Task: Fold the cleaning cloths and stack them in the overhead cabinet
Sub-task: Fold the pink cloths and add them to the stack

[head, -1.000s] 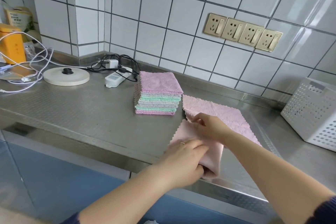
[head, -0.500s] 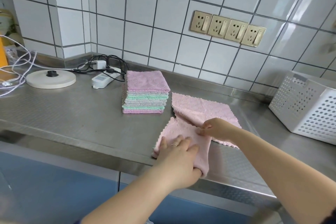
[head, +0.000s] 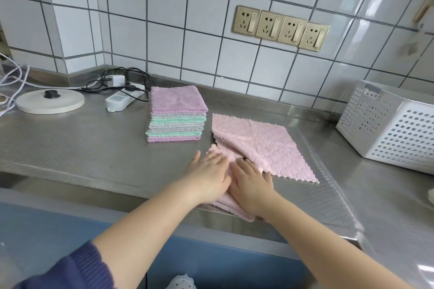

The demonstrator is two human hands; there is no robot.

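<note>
Both palms down, side by side near the tabletop's (head: 82,148) front edge: left hand (head: 209,176) and right hand (head: 252,183), fingers straight and flat, pressing on the folded part of the pink cloth (head: 265,145), gripping nothing. Just left, touching the cloth's corner: stack of folded cloths (head: 176,117). No legible writing anywhere.

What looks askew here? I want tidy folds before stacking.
The folded pink cloth under the left hand and right hand pokes past the counter edge. The flat pink cloth lies skewed. The folded stack looks neat.
</note>
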